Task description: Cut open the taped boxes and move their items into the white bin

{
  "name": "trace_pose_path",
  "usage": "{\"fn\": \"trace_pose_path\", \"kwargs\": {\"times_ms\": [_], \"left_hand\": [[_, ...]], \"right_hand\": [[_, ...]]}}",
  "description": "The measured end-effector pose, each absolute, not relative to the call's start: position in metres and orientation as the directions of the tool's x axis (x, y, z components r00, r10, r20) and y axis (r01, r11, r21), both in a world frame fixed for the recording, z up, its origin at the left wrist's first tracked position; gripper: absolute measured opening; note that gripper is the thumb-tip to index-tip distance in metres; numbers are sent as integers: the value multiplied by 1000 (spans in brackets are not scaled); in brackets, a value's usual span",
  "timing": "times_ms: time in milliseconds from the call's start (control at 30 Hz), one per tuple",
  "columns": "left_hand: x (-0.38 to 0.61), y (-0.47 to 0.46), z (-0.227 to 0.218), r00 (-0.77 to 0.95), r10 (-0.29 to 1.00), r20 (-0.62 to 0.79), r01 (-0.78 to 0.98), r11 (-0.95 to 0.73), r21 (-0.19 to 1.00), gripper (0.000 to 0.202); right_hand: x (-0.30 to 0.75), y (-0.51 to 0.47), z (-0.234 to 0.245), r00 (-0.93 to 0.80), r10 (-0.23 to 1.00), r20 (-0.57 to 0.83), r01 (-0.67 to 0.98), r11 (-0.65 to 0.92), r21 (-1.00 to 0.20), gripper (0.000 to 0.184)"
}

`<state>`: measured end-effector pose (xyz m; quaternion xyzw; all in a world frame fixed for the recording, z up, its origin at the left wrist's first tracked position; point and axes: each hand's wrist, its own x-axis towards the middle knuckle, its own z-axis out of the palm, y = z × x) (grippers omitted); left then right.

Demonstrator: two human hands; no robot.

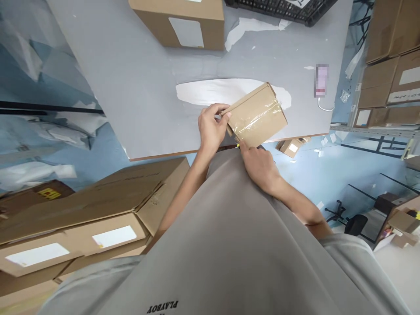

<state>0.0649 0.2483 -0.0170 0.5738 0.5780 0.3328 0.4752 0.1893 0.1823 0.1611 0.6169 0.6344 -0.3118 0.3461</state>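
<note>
A small brown cardboard box (257, 114), wrapped in clear tape, sits tilted at the near edge of the grey table (131, 87). My left hand (211, 129) grips its left end, fingers curled over the top edge. My right hand (259, 164) is closed low at the box's near corner, where a bit of yellow shows; what its fingers pinch is too small to make out. A white strip of paper (210, 92) lies on the table just behind the box.
A bigger labelled carton (183, 22) stands at the table's far side, beside a black crate (288, 8). Stacked cartons (82, 218) lie at my left on the blue floor, more on shelves (390, 65) at right. Small boxes (290, 146) and paper scraps litter the floor.
</note>
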Motion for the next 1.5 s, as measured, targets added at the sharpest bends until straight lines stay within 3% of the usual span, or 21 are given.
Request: {"fn": "trace_pose_path", "kwargs": {"times_ms": [67,167,233,333,500,767,1033,1200,1500], "left_hand": [[64,248,-18,113,979,-167,355,117,928,35],[66,246,-19,103,982,-161,359,114,926,35],[70,247,-19,94,982,-163,358,119,926,35],[77,255,-17,84,982,-169,357,128,925,36],[88,277,-18,64,989,-130,344,100,933,33],[107,273,-3,49,997,-67,426,40,904,37],[173,254,12,507,860,49,553,-369,748,40],[171,251,2,505,860,66,551,-381,743,38],[170,249,-9,494,860,125,474,-387,791,42]], "right_hand": [[211,181,163,50,642,-765,999,-25,44,53],[263,186,152,217,813,-540,972,-229,46,51],[299,191,136,323,870,-373,938,-347,1,53],[337,196,111,358,887,-291,906,-406,-122,51],[353,190,95,362,890,-279,886,-421,-196,44],[353,160,90,284,834,-473,809,-474,-349,42],[358,147,77,228,910,-346,693,-401,-599,36],[351,153,84,189,907,-376,721,-388,-574,38],[326,151,82,305,845,-439,769,-491,-410,49]]}}
